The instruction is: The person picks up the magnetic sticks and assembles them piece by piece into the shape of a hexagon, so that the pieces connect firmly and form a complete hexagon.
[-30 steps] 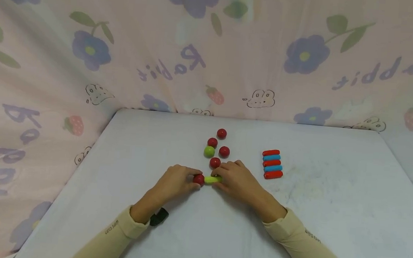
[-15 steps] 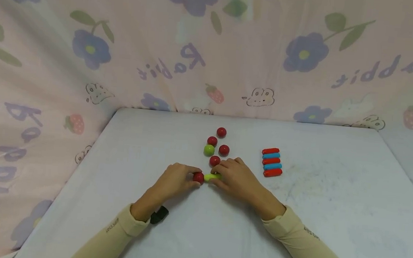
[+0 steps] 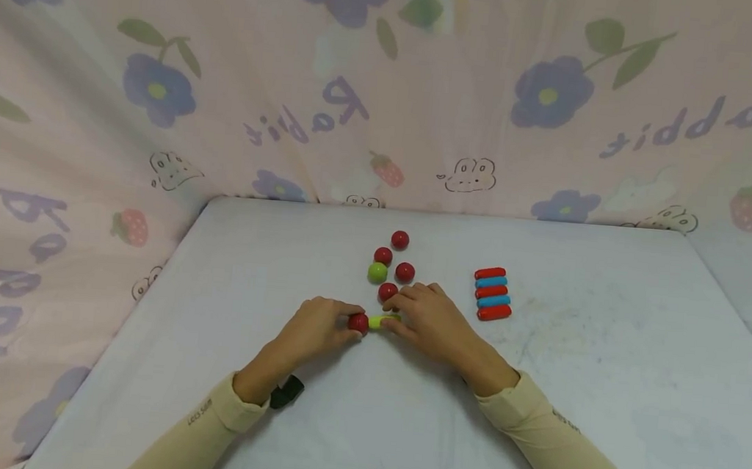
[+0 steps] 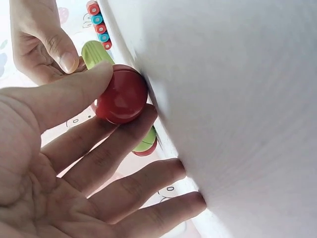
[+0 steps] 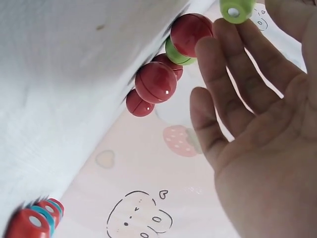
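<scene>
My left hand (image 3: pixel 317 327) pinches a glossy red ball (image 3: pixel 359 324) between thumb and fingertips; in the left wrist view the thumb lies on one side of the ball (image 4: pixel 124 94), other fingers spread to the tabletop. A short yellow-green rod (image 3: pixel 375 323) meets the ball's right side. My right hand (image 3: pixel 437 331) holds this rod between thumb and fingers, partly covering it. One rod end (image 5: pixel 237 11), with a pale round spot, shows at the top of the right wrist view. Another red ball (image 3: pixel 388 292) sits just beyond my right fingertips.
Beyond the hands lie several red balls (image 3: pixel 400 239) and a green ball (image 3: pixel 377 272). To the right, several red and blue rods (image 3: pixel 494 293) lie side by side. A dark object (image 3: pixel 287 392) is by the left wrist. Patterned cloth (image 3: pixel 361 86) rises behind the white table (image 3: pixel 573 338).
The rod's right end has tipped slightly away from the person, and the right thumb has shifted along it. The left hand keeps hold of the red ball. The head view has shifted slightly.
</scene>
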Available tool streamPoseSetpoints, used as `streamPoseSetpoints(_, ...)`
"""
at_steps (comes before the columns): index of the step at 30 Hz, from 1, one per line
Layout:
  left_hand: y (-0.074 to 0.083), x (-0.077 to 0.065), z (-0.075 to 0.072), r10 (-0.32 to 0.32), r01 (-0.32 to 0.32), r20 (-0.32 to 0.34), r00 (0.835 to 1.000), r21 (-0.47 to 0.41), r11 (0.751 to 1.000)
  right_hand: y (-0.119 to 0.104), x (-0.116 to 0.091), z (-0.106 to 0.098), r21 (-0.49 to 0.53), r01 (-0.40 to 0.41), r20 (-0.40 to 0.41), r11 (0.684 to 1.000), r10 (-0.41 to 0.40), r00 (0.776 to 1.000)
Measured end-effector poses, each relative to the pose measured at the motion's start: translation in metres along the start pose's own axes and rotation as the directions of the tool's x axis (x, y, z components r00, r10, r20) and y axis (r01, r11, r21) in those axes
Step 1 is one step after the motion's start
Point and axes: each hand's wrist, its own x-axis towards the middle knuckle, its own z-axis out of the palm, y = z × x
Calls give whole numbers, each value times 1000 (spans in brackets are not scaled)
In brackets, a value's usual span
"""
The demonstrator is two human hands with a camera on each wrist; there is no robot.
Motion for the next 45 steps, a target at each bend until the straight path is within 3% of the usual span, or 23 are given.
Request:
streamPoseSetpoints(7,-2,-2,-3,-19,19,7,1000,3,1000,7,2,-8,35,12,-32,999,-11,999)
streamPoseSetpoints(12,-3,-2,-3,-53,53,16,998,-27,998,24,6,-15,4,-34,-87,999,34,996)
streamPoseSetpoints(16,-3,-1,-3,-43,43,11,999,-28,999,32,11,-12,-5,-49,-65,999,48,997)
streamPoseSetpoints(20,-3,-1,-3,-38,38,11,999,-17,999,32,15,-7,6,-22,-61,1000,22,998)
streamPoseSetpoints(25,-4,0,-3,-34,34,3,999,-15,999,28,22,0,-52,32,-87,998,-37,995)
streamPoseSetpoints(36,-1,-1,-2,-21,21,27,999,4,1000,16,25,5,-93,2,-7,996,-2,1000)
streamPoseSetpoints(45,0,0,-1,13,-13,-2,1000,22,1000,10,24,3,-98,-25,31,995,29,999)
